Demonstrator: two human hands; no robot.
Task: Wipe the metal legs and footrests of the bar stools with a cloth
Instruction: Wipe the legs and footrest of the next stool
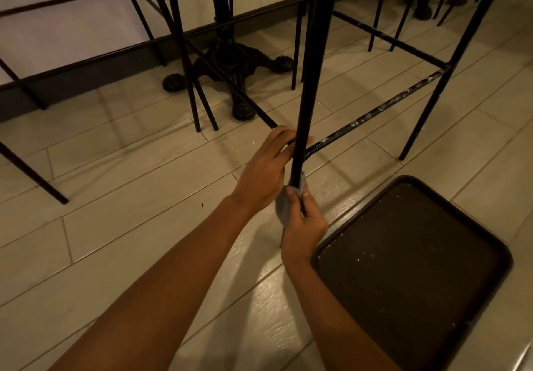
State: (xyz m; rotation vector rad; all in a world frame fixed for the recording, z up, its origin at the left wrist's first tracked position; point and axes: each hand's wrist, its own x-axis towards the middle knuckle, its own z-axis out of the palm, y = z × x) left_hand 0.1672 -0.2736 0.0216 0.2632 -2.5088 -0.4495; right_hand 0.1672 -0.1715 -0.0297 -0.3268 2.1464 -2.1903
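Observation:
A black metal stool leg (310, 76) runs down the middle of the view. My left hand (265, 168) grips this leg at the height of the footrest, fingers curled round it. Just below, my right hand (302, 223) holds a small grey cloth (284, 207) wrapped round the same leg. A footrest bar (375, 114), flecked with white marks, runs from the leg to the right and joins another leg (438, 94). The lowest part of the held leg is hidden behind my right hand.
A dark brown tray (409, 258) with a raised rim lies on the tiled floor at the lower right. An ornate black table base (230, 62) stands behind. More thin black stool legs (190, 82) and crossbars crowd the back and left, near a dark skirting board (95, 70).

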